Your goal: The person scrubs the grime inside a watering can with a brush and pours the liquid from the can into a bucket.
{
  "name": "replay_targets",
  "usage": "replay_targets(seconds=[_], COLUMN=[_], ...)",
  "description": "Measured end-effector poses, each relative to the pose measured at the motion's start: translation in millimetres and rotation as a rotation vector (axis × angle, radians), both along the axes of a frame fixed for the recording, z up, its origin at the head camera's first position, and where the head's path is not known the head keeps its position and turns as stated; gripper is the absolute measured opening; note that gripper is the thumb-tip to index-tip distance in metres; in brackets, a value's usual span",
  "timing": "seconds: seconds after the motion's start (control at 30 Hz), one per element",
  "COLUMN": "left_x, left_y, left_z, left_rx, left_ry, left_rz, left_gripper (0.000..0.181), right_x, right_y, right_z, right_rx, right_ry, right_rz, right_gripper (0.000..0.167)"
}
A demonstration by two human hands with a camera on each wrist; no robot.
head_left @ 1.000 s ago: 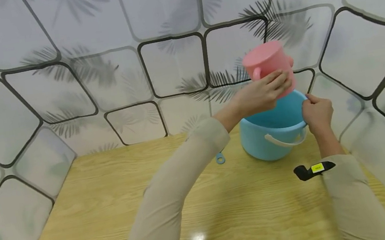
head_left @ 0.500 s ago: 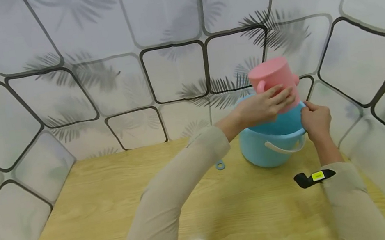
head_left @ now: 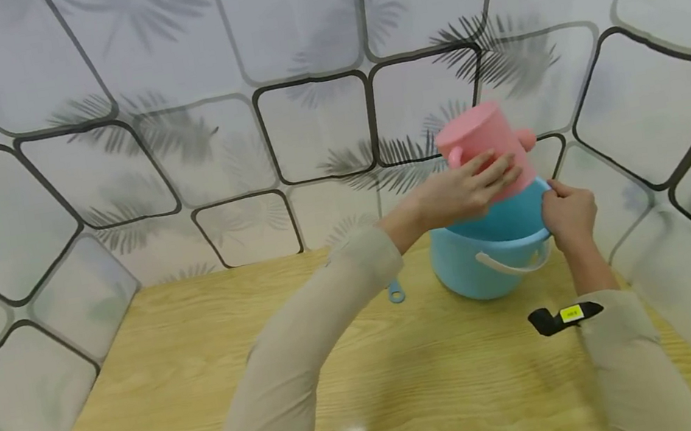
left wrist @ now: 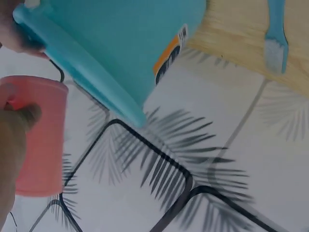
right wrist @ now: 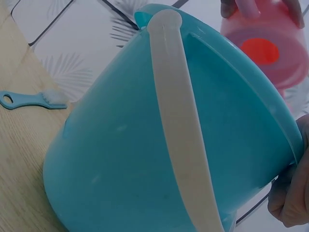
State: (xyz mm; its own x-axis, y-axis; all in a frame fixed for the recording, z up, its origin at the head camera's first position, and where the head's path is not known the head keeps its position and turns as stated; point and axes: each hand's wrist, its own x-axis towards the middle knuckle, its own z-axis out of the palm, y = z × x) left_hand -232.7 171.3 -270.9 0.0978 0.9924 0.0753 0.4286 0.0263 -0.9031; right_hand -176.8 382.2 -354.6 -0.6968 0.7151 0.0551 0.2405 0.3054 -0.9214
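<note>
My left hand [head_left: 465,190] holds a small pink watering can [head_left: 482,139] over the blue bucket [head_left: 480,262]. The can is tipped, its flat base facing up. A loop handle shows on its left and a rounded stub on its right. From the right wrist, the can's underside [right wrist: 294,55] shows a bright red-orange oval opening. Whether anything is inside or pouring out, I cannot tell. My right hand [head_left: 569,212] grips the bucket's rim on the right side, fingers curled over it. The bucket's white handle [head_left: 507,266] hangs down in front.
On the wooden table [head_left: 223,383] a blue brush [left wrist: 276,38] with pale bristles lies left of the bucket, partly behind my left forearm in the head view. Patterned walls [head_left: 313,131] close in the back and both sides. A black wrist strap [head_left: 565,317] sits by my right sleeve.
The pink watering can has come down nearer the bucket, then tilted further and shifted slightly left. My right hand keeps its grip on the rim, and the bucket stays in place.
</note>
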Motion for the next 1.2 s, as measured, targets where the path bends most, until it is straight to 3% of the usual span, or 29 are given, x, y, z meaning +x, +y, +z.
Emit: replay_targets(seconds=[0.17, 0.23, 0.43, 0.63, 0.83, 1.07, 1.2], left_x=[-2.6, -3.2, -4.2, -12.0, -19.5, -17.9, -16.5], left_y=[-4.4, -4.0, -5.8, -19.9, -33.0, -45.4, -52.1], left_z=[-5.1, -5.7, -9.7, -25.6, -37.7, -37.5, -37.4], left_rx=[0.063, 0.072, 0.074, 0.276, 0.395, 0.484, 0.489], left_ry=[-0.031, 0.004, 0.010, -0.011, -0.011, -0.033, -0.032], left_rz=[-0.038, -0.051, -0.087, -0.116, -0.097, -0.023, 0.017], left_gripper=[0.041, 0.043, 0.048, 0.049, 0.043, 0.041, 0.040], right_x=[1.9, 2.9, 4.0, -0.1, -1.5, -0.5, 0.3], right_y=[2, 3, 5, 5, 2, 1, 1], right_z=[1.9, 2.9, 3.2, -0.9, -0.7, 0.9, 0.8], right_rx=[0.013, 0.007, -0.033, -0.042, -0.018, -0.017, -0.029], right_ry=[0.004, 0.011, -0.002, -0.002, -0.025, -0.046, -0.046], right_rz=[0.003, 0.010, 0.013, 0.016, 0.031, 0.033, 0.025], right_gripper=[0.047, 0.047, 0.048, 0.047, 0.047, 0.048, 0.047])
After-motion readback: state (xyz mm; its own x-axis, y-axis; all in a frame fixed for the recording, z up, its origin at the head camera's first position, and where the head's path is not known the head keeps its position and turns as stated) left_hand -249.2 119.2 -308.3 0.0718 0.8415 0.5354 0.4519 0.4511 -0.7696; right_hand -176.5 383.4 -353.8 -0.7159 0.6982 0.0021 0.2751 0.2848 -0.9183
